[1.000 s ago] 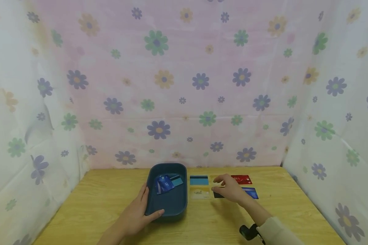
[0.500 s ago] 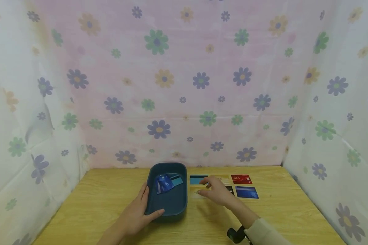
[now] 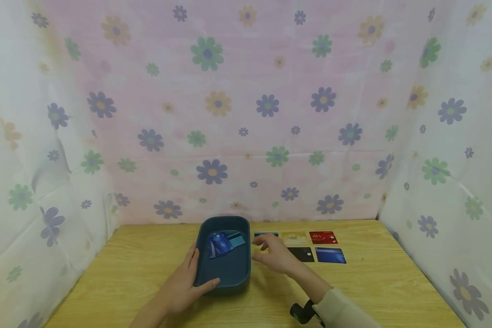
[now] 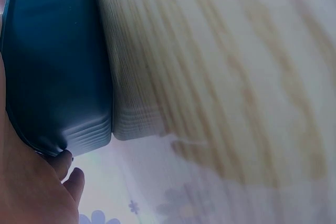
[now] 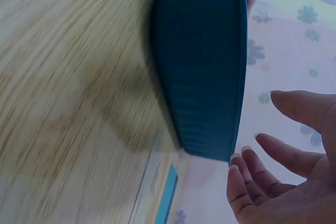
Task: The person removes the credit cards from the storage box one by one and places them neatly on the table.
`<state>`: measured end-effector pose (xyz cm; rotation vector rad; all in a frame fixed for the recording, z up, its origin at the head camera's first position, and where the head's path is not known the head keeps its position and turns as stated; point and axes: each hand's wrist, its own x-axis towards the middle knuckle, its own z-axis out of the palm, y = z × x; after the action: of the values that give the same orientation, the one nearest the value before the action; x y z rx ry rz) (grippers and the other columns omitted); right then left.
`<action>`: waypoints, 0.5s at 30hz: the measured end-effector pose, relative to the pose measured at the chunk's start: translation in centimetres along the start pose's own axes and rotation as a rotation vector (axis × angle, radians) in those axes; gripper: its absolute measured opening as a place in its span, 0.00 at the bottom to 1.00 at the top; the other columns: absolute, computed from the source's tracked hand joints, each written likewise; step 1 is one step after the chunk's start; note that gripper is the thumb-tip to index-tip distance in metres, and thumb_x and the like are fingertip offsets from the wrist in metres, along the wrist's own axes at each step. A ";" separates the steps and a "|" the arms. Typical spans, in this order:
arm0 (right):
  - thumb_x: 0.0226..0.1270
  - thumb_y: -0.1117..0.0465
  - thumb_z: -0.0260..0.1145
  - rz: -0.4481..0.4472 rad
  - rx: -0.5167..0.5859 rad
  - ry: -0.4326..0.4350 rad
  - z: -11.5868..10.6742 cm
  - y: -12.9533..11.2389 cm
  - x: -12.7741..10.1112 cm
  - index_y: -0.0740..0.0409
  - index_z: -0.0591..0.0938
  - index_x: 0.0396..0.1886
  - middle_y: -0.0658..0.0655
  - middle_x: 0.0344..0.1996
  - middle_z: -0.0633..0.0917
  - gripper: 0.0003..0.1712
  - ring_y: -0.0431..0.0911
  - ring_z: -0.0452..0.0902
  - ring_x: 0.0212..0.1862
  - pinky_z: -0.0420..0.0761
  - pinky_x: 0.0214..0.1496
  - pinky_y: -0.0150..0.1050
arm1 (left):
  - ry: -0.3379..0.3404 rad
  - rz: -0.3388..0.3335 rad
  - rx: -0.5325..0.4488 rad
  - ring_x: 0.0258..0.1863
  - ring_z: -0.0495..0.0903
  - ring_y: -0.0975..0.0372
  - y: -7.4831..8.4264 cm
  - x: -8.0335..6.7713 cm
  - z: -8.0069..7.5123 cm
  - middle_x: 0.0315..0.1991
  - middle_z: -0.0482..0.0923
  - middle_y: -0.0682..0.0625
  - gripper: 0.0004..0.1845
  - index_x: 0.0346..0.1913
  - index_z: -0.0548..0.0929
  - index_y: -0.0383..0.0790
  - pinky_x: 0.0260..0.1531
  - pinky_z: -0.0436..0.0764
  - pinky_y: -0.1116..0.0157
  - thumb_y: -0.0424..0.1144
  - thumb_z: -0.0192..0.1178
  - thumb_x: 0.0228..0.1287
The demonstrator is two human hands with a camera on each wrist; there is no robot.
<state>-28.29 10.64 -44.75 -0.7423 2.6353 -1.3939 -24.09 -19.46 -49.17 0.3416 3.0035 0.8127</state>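
A dark blue plastic bin [image 3: 223,272] stands on the table, with a blue bank card [image 3: 219,246] overlapping a light-blue striped card [image 3: 237,240] inside. My left hand [image 3: 178,282] holds its left side, fingers along the outer wall and thumb over the near rim; that hand [image 4: 37,187] also shows in the left wrist view. Beside the bin's right rim is my right hand [image 3: 275,255], fingers spread and bent. In the right wrist view the right hand [image 5: 289,163] has nothing between thumb and fingers. It partly covers a blue striped card [image 3: 270,234] behind it.
Right of the bin, cards lie in two rows: gold [image 3: 294,238] and red [image 3: 323,237] behind, black [image 3: 303,254] and blue [image 3: 330,255] in front. The wooden table [image 3: 377,282] ends at a flowered curtain [image 3: 246,114] at the back and sides.
My right hand has moved left across the cards to the bin's right rim, uncovering the gold, black and blue cards. The left hand and bin stay put.
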 end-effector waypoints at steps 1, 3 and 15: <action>0.70 0.59 0.70 -0.001 0.006 -0.003 0.2 -0.1 0.1 0.66 0.80 0.59 0.65 0.58 0.78 0.22 0.61 0.75 0.54 0.81 0.45 0.49 | 0.001 0.000 -0.003 0.78 0.53 0.37 0.0 0.0 0.0 0.83 0.37 0.36 0.64 0.82 0.45 0.30 0.70 0.63 0.37 0.77 0.55 0.62; 0.70 0.58 0.70 -0.007 0.008 -0.009 0.5 -0.4 0.3 0.66 0.80 0.59 0.65 0.59 0.78 0.23 0.61 0.75 0.54 0.81 0.45 0.49 | 0.000 0.001 -0.004 0.78 0.53 0.37 0.0 0.0 0.0 0.83 0.37 0.36 0.64 0.82 0.44 0.30 0.70 0.63 0.37 0.77 0.55 0.62; 0.69 0.61 0.71 -0.062 -0.021 -0.013 1.7 -1.7 1.1 0.66 0.80 0.59 0.63 0.53 0.80 0.22 0.62 0.78 0.53 0.84 0.46 0.50 | 0.006 0.015 0.006 0.77 0.55 0.37 -0.3 0.1 0.1 0.83 0.37 0.35 0.65 0.81 0.44 0.30 0.69 0.64 0.37 0.78 0.55 0.61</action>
<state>-28.11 8.08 -44.17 -0.8398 2.6429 -1.3742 -24.28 -19.57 -49.42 0.3628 3.0133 0.8069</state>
